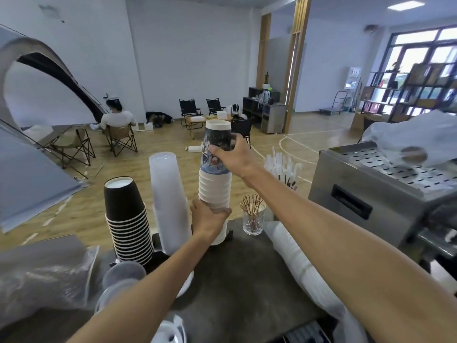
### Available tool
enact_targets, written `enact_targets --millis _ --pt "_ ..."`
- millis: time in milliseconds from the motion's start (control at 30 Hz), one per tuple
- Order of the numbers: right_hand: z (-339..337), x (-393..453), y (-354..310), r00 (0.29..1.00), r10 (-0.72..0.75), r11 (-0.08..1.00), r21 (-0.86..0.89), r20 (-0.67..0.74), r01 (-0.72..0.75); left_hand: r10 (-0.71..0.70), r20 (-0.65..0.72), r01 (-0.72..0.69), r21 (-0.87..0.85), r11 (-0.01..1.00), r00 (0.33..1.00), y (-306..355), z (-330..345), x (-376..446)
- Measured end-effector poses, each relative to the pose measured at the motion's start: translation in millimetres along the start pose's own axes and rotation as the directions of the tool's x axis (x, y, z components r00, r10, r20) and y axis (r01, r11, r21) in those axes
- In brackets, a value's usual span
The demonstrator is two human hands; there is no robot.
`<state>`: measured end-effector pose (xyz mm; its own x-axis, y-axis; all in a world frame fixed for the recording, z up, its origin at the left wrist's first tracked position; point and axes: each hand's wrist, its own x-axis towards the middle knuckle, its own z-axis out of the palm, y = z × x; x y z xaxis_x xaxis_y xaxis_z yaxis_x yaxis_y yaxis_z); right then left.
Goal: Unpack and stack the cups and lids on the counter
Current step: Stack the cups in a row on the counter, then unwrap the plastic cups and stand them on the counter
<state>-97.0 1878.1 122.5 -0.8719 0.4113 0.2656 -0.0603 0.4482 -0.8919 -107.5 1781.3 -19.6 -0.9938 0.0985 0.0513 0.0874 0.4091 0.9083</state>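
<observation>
On the dark counter [247,280], centre-back, a tall stack of printed paper cups [214,179] stands upside down, base rim up, white rolled rims showing in a column lower down. Left hand [209,217] is wrapped around the lower part of that stack, fingers curled across the front, thumb side toward the camera. Right hand [233,154] grips the topmost printed cup [217,142] near the top of the stack, fingers closed around its far side, thumb on the near side. Can't tell whether that top cup is seated fully on the one below. Just left of it, a frosted clear sleeve of cups [168,201] stands upright, leaning slightly, touching or nearly touching the left hand. Further left, a stack of black paper cups [127,219], also inverted, with white rims banded down its side. Near-left edge: clear plastic lids [123,273] lying loose beside crumpled plastic wrap [47,276]. Right of the printed stack, a small glass [252,222] holding picks, with wrapped straws [282,167] behind it. A long white bagged sleeve [296,258] lies on the counter under the right forearm. Steel machine [371,191] sits far right.
</observation>
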Motion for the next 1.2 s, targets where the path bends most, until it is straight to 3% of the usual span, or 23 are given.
enact_targets --millis 200,333,467,600,733,867,933,1100,1133,1200 --pt "4.7 -15.4 8.5 0.993 0.104 0.994 0.021 0.065 -0.105 -0.043 0.071 0.025 0.238 0.971 0.997 -5.5 -13.1 -32.2" --pt "3.0 -32.2 13.1 0.984 0.173 0.983 0.047 0.039 -0.175 0.004 0.165 -0.046 0.255 0.966 0.986 -12.1 -20.4 -41.2" --pt "-4.3 -69.9 30.1 0.971 0.239 0.971 0.003 -0.004 -0.239 0.009 0.354 -0.091 0.215 0.972 0.935 -12.8 -14.9 -56.7" --pt "-38.7 -121.6 66.4 0.968 0.233 0.957 -0.157 -0.093 -0.245 0.105 0.497 -0.217 0.174 0.961 0.861 -10.2 13.0 -73.1" --pt "-85.7 -164.8 117.4 0.952 0.281 0.847 -0.435 -0.125 -0.307 0.139 0.594 -0.302 0.184 0.936 0.793 -5.7 49.3 -100.7" --pt "-116.6 -183.3 155.4 0.917 0.351 0.665 -0.638 -0.191 -0.387 0.158 0.602 -0.330 0.185 0.926 0.783 0.0 78.3 -111.0" --pt "-123.8 -187.9 170.8 0.895 0.417 0.613 -0.679 -0.157 -0.404 0.205 0.575 -0.379 0.200 0.904 0.792 3.1 88.2 -107.7" --pt "-132.0 -190.2 201.4 0.918 0.396 0.604 -0.749 -0.012 -0.271 0.368 0.572 -0.646 0.416 0.640 0.733 6.0 103.1 -79.8" --pt "-134.6 -188.5 204.3 0.932 0.360 0.634 -0.744 0.043 -0.210 0.348 0.588 -0.651 0.443 0.616 0.730 7.7 104.0 -73.8" --pt "-142.0 -188.1 208.6 0.947 0.273 0.709 -0.700 0.168 -0.080 0.244 0.605 -0.567 0.426 0.705 0.758 13.1 104.2 -67.4"
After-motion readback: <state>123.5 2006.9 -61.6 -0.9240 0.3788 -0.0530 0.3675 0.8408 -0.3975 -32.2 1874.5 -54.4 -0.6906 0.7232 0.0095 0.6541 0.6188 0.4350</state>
